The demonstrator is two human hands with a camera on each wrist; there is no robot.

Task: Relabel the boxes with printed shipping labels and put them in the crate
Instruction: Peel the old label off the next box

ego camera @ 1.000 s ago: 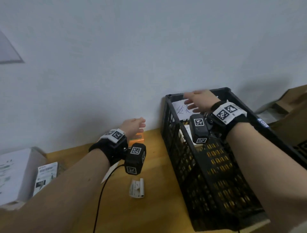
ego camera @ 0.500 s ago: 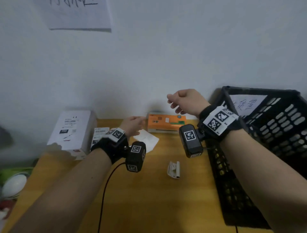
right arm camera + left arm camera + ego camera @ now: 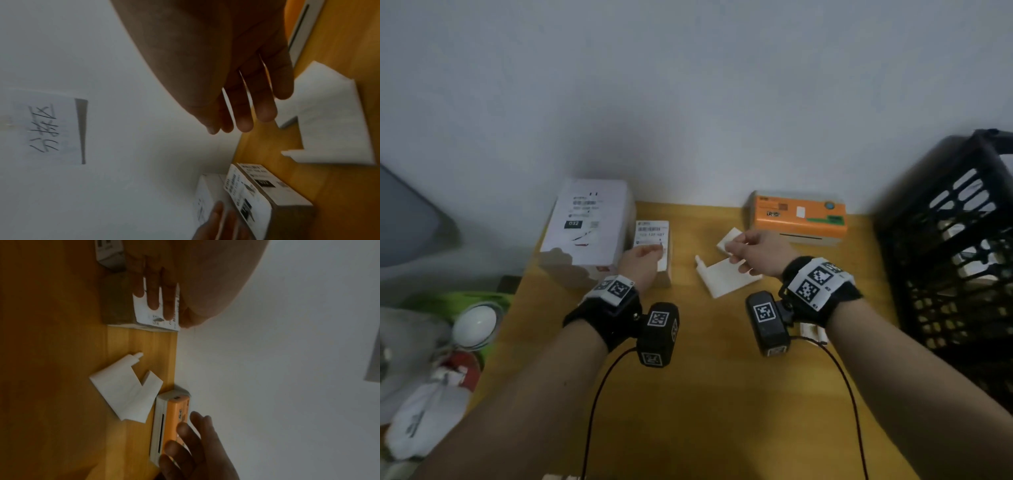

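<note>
Head view: left hand (image 3: 643, 262) lies flat, fingers straight, on the small box (image 3: 654, 251) beside the large box (image 3: 589, 222); crate (image 3: 948, 246) stands well apart.
Right hand (image 3: 753, 251): loosely spread above label paper (image 3: 726, 277), holding nothing.
Risk: a new label could go on crooked if the box slips.
Left wrist view only: printer (image 3: 170, 423) slot looks empty.

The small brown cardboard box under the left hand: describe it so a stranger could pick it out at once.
Start at the yellow wooden table against the grey wall, then find the big white carton at its back left corner. The small brown cardboard box stands just right of that carton, the left hand resting on it. Unlike the orange label printer and loose white paper, it has brown sides and a white barcode label on top.
</note>
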